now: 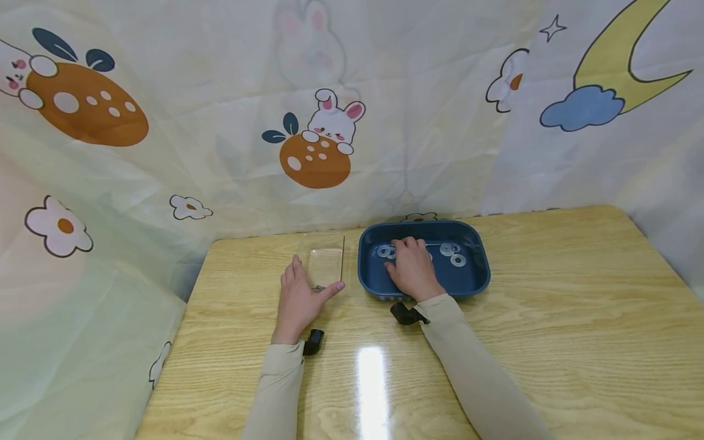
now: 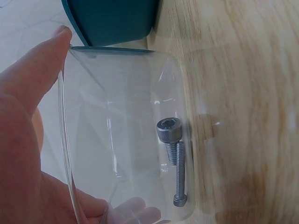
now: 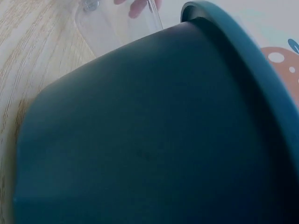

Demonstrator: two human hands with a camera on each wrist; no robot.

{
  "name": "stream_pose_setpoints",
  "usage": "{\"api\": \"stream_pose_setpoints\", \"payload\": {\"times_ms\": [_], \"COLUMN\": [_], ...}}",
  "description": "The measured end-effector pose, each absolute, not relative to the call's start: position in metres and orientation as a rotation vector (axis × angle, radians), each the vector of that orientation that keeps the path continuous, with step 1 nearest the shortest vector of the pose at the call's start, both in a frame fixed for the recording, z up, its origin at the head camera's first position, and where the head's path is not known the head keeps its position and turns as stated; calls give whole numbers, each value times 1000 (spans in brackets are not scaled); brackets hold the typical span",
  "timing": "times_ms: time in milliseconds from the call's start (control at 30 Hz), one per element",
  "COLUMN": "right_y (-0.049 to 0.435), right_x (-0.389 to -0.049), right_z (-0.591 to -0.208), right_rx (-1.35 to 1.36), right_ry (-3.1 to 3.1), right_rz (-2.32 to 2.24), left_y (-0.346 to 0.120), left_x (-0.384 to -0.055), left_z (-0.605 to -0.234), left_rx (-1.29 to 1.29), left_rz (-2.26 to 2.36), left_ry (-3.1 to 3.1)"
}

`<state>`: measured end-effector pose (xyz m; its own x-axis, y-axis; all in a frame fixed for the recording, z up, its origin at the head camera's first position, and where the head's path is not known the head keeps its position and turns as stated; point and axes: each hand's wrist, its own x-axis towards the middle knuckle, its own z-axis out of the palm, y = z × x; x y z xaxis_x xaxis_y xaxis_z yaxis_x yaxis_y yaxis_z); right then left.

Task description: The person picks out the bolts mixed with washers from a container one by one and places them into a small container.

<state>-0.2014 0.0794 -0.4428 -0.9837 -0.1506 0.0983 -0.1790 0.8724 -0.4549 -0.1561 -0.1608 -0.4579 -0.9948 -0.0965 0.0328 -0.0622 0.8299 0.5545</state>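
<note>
My left hand (image 1: pixel 299 299) holds a clear plastic box (image 2: pixel 135 84) near its rim, thumb on the side toward the tray and fingers on the opposite side. Inside lie two metal socket-head screws: a thick one (image 2: pixel 169 129) with a wide knurled head and a thinner, longer one (image 2: pixel 180 172). My right hand (image 1: pixel 412 269) reaches down into a dark blue tray (image 1: pixel 478 287), its thumb spread apart from the fingers. Flat grey washers lie on the tray floor, one pair (image 1: pixel 383 251) left of the fingers, others (image 1: pixel 458 260) to the right. The right wrist view shows only the tray's outer wall (image 3: pixel 140 130), hiding that hand.
Both containers stand side by side near the back of a wood-grain table (image 1: pixel 577 305), the box left of the tray. A printed cloth (image 1: pixel 429 122) hangs right behind the table's back edge and down its left side.
</note>
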Motion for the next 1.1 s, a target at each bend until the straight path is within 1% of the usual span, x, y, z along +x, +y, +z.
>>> {"api": "stream_pose_setpoints", "payload": {"times_ms": [467,700,1100], "right_y": [81,81,81], "right_x": [-205,-204,-205], "right_z": [-444,-446,-446], "right_rx": [302,260,171], "right_ry": [-3155,-3140,-3202], "right_rz": [659,685,592], "left_y": [-162,-162,-161], "left_x": [-157,-157,-158], "left_z": [-458,-459,-459], "left_rx": [137,140,151], "left_rz": [-896,-900,-897], "left_ry": [-2953,-2956,-2952]}}
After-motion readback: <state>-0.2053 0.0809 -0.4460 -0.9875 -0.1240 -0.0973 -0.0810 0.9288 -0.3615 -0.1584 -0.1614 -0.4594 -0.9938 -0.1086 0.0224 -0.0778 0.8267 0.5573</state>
